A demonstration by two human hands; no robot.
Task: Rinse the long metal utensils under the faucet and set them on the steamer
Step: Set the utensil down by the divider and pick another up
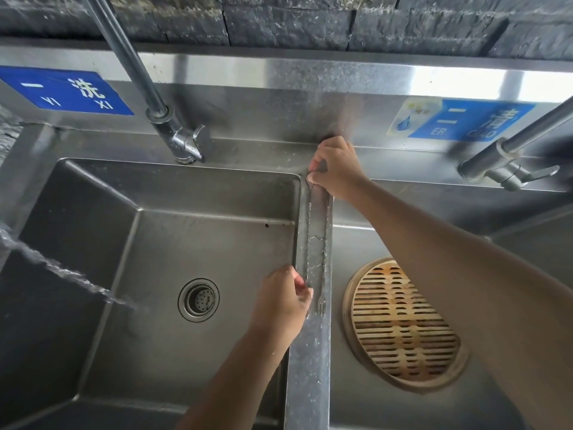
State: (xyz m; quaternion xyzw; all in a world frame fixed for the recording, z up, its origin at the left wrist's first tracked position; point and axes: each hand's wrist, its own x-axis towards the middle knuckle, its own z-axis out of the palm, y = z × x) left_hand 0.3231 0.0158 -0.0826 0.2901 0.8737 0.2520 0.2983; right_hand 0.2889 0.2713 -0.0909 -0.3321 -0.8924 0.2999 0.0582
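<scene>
Two long thin metal utensils lie lengthwise on the steel divider between the two sink basins: a left one and a right one ending in a small fork head near me. My right hand pinches the far ends of the utensils at the divider's back. My left hand pinches the near end of the left utensil. A round bamboo steamer lies in the right basin. The left faucet rises behind the left basin, and a stream of water crosses the left side.
The left basin has a round drain strainer in its floor. A second faucet stands at the back right. Blue labels are stuck on the steel backsplash, with a dark stone wall above.
</scene>
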